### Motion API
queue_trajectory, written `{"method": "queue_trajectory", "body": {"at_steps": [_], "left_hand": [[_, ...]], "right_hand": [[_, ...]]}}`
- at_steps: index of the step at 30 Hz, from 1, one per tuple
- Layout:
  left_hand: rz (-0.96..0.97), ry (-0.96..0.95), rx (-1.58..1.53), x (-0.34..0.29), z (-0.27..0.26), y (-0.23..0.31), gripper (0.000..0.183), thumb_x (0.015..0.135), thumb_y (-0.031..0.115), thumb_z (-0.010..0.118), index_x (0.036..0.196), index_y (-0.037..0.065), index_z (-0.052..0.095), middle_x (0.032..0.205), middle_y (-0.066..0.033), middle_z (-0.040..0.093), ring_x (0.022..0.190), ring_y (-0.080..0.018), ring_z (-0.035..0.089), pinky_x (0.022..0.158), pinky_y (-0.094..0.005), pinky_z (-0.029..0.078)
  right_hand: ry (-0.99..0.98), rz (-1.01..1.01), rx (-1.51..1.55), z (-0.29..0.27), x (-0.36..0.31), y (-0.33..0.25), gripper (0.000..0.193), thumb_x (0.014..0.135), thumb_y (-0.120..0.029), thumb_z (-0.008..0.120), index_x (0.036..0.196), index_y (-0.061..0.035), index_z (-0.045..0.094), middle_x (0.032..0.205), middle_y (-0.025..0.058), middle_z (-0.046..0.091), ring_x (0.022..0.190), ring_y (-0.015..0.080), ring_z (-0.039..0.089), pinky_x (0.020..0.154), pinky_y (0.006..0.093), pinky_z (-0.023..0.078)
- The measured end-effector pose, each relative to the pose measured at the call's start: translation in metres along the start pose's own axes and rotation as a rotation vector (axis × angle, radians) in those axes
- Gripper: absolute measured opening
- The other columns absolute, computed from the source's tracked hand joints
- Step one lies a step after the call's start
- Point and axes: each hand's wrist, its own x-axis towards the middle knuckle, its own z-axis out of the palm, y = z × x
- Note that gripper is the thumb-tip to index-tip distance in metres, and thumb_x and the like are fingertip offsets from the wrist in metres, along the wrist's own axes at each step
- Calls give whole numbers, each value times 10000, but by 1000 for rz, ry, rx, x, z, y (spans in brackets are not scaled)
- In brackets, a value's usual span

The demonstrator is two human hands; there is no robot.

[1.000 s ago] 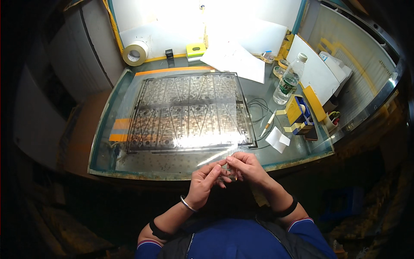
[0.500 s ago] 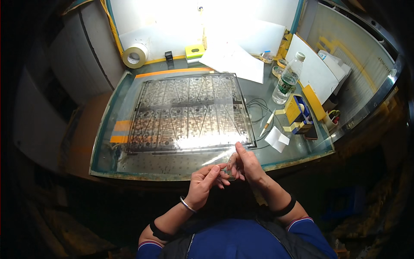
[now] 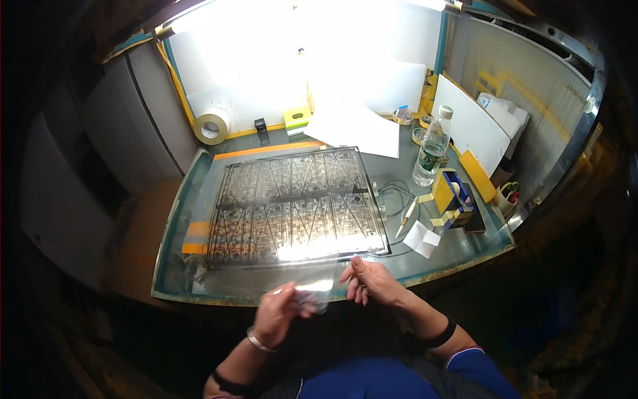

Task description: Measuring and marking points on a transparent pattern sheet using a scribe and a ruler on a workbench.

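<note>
My left hand [image 3: 276, 314] is closed on a small clear plastic sheet [image 3: 315, 296], pinched between thumb and fingers. Light glares off its upper part, and some of my fingers show through it. A short gap to the right, my right hand [image 3: 373, 284] has its thumb raised and its fingers loosely curled and apart, with nothing visible in them. Both hands are over the table's front edge. Just beyond them, a large transparent film with a dark dense circuit pattern [image 3: 292, 203] lies flat on the glass tabletop [image 3: 174, 263].
Right of the film stand a water bottle [image 3: 432, 149] and a blue-and-yellow tape dispenser [image 3: 453, 199], near a pen-like knife [image 3: 407, 217], thin cables [image 3: 397, 193] and a folded white paper [image 3: 421, 239]. Behind are a wide tape roll [image 3: 212, 126], a yellow-green block [image 3: 297, 118] and white sheets [image 3: 359, 130].
My left hand has moved left, away from my right hand, and the clear sheet now shows plainly in it. My view has tilted up, so the table sits lower.
</note>
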Motion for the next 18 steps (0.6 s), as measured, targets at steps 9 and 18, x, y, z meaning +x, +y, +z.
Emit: {"method": "queue_trajectory", "body": {"at_steps": [9,18], "left_hand": [[62,714,245,-106,-138,58,270,952,132,580,1208,50,562,937,-134,701,741,-197,707,609,-305,601],[252,728,303,-110,-162,42,312,1014,194,542,1299,70,513,887,-133,716,542,-126,664,415,-189,490]], "right_hand": [[410,-378,-202,-45,-4,7,187,1029,-151,489,1060,-1,597,760,46,651,647,82,588,587,221,486],[445,-378,-292,-41,-11,6,315,1048,-233,477,910,15,613,642,47,609,529,96,583,512,236,467]]}}
